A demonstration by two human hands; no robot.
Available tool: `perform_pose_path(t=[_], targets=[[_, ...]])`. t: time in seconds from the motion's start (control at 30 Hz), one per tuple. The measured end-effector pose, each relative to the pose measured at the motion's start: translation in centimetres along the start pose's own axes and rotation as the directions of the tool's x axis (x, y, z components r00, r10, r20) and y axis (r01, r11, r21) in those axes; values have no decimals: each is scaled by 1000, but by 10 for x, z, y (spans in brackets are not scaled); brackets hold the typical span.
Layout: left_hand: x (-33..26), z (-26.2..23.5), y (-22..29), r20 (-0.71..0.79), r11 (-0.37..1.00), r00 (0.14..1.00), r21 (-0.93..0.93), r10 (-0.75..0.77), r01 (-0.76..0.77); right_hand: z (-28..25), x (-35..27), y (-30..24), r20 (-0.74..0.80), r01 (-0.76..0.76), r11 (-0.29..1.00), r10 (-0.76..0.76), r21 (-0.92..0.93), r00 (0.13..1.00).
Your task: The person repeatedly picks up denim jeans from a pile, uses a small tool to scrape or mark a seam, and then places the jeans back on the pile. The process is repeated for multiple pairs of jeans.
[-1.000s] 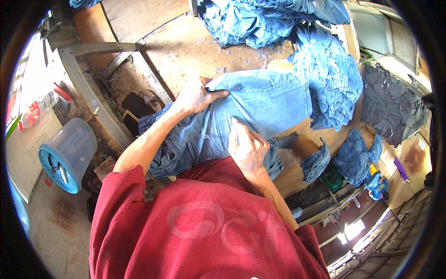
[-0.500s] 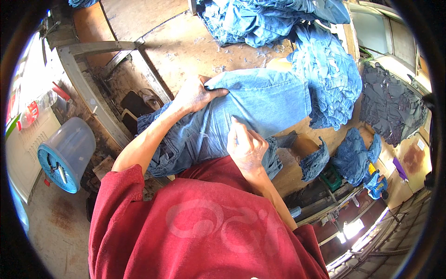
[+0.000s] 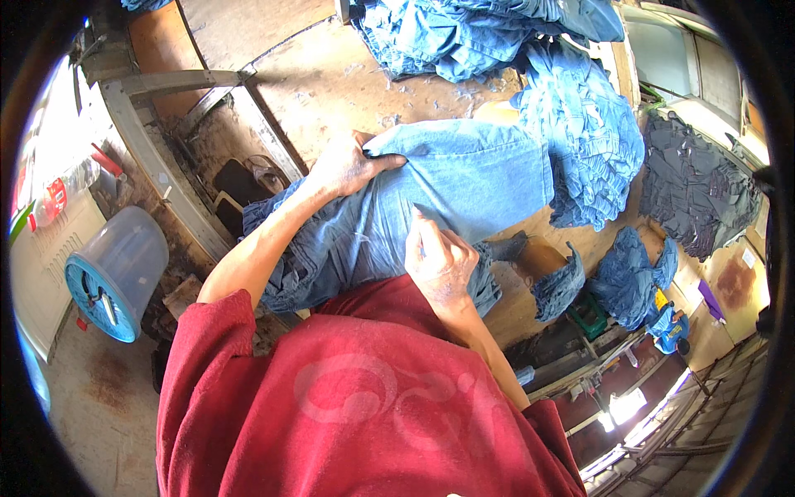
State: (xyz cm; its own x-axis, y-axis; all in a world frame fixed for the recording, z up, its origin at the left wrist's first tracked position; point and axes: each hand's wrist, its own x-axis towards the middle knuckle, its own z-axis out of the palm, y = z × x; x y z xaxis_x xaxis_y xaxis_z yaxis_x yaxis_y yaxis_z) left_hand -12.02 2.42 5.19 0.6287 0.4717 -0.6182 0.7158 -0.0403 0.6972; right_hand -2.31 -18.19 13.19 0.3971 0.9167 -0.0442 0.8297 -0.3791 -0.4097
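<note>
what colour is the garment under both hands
Light blue denim garment, seen best in the head view.

Two hands [image 3: 389, 211], one bucket [image 3: 116, 273]

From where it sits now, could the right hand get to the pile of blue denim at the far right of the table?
Probably yes. The right hand rests on the light blue jeans, and the denim pile lies just beyond them, touching them, with nothing standing between.

Light blue jeans [image 3: 464, 186], red shirt [image 3: 356, 398], dark grey garments [image 3: 696, 186], translucent bucket [image 3: 116, 269] with blue lid
</note>
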Motion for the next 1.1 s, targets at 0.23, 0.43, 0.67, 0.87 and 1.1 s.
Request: perform_pose_path(t=[0.23, 0.43, 0.67, 0.87, 1.1], targets=[[3, 1, -4, 3, 1000, 1000, 3, 1, -1, 7, -2, 6, -58, -2, 999, 4, 43, 998], [6, 5, -9, 15, 1000, 1000, 8, -16, 16, -1, -11, 7, 51, -86, 993, 82, 85, 995], [-37, -22, 13, -390, 856, 825, 477, 409, -199, -12, -13, 31, -127, -200, 948, 236, 246, 963], [-144, 44, 16, -362, 753, 685, 493, 632, -435, 26, -14, 47, -197, 146, 986, -128, 79, 972], [-143, 87, -24, -456, 750, 608, 513, 651, -418, 34, -10, 69, -148, 265, 959, -278, -102, 949]])
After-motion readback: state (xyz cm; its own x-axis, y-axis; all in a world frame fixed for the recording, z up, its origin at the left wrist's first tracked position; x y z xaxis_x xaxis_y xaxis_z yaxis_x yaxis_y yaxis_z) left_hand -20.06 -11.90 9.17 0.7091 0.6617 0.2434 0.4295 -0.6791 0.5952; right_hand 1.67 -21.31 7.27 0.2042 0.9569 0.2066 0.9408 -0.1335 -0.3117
